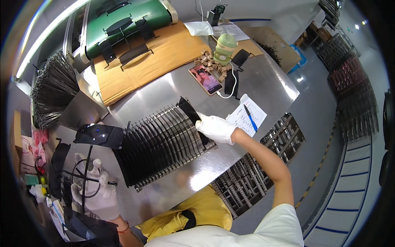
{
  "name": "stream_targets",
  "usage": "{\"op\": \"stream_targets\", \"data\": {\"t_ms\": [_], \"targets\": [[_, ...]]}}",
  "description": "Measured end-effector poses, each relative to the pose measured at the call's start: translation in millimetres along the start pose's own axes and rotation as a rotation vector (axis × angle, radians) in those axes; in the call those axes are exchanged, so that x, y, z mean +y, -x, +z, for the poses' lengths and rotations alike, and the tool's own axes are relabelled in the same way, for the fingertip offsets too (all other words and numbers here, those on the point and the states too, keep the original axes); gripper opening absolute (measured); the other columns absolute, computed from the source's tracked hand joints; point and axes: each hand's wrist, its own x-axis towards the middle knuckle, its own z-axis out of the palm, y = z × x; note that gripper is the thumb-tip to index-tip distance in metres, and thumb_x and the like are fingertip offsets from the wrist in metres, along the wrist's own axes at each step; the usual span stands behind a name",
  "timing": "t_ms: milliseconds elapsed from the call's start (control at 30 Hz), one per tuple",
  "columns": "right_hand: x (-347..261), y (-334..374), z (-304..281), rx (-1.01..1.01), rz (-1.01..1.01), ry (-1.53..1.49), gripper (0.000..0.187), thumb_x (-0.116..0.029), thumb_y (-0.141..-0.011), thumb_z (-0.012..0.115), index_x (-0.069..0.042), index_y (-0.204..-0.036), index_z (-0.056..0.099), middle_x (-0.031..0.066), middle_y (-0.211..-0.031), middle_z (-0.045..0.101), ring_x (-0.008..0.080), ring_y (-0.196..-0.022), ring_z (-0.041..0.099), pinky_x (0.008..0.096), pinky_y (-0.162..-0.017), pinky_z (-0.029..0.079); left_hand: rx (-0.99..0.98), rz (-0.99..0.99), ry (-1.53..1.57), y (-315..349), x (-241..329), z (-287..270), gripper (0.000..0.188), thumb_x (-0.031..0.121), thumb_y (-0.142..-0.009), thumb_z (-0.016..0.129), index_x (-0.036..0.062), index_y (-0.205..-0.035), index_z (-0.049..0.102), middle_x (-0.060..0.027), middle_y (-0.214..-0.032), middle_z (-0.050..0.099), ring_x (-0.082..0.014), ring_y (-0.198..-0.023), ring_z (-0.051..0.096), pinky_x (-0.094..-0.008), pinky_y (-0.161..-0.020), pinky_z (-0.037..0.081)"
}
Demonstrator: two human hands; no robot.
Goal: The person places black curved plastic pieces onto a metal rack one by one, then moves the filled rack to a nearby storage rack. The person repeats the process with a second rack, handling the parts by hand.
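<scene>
My left hand [101, 203], in a white glove, is closed around a black rod frame [84, 175] at the lower left. Glossy dark curved panels [98, 136] hang on the frame's ends. My right hand [217, 128], also gloved in white, grips a black curved panel [189, 111] at the right end of a slotted metal rack [175, 158]. Many more black panels [142, 150] stand upright in that rack, packed closer at its left. The right thumb and fingers wrap the panel's outer side; its lower end reaches the rack's edge.
A similar frame with panels [123, 39] lies across cardboard [135, 74] and a green conveyor belt [150, 12]. Black rods [55, 88] fill a metal bin at left. A phone [205, 79], green cup-shaped device [225, 48], paper [255, 113] and blue pen [250, 118] lie beyond the rack.
</scene>
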Motion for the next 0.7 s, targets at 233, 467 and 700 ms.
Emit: {"op": "stream_targets", "data": {"t_ms": [233, 467, 700], "targets": [[-27.3, 1.5, -10.2, -0.021, 0.317, -0.317, 0.06, -0.042, -0.104, 0.027, 0.004, -0.138, 0.045, 0.0323, -0.122, 0.058, 0.0435, -0.089, 0.068, 0.0492, -0.088, 0.052, 0.051, 0.002, 0.047, 6.3, 0.9, -0.6, 0.071, 0.033, -0.095, 0.056, 0.0101, -0.153, 0.021, -0.0248, -0.139, 0.035, -0.0274, -0.093, 0.051, -0.0302, -0.058, 0.049], [-38.2, 4.0, -33.7, 0.143, 0.432, -0.261, 0.084, -0.063, -0.091, 0.05, -0.001, -0.147, 0.037, 0.0274, -0.108, 0.066, 0.0381, -0.098, 0.067, 0.0439, -0.087, 0.052, -0.029, -0.076, -0.007, 5.2, 5.6, 3.2, 0.075, 0.039, -0.095, 0.053, 0.0179, -0.157, 0.016, -0.0252, -0.136, 0.038, -0.0291, -0.1, 0.053, -0.0354, -0.066, 0.052], [-89.1, 7.7, -71.9, 0.636, -0.04, -0.205, 0.086, -0.033, -0.066, 0.084, -0.004, -0.139, 0.049, 0.0316, -0.135, 0.048, 0.0446, -0.116, 0.056, 0.0421, -0.102, 0.046, -0.256, -0.245, 0.202, -27.0, -39.9, 48.5, 0.07, 0.048, -0.092, 0.048, 0.022, -0.153, 0.026, -0.0209, -0.137, 0.046, -0.03, -0.115, 0.055, -0.0453, -0.086, 0.051]]}}
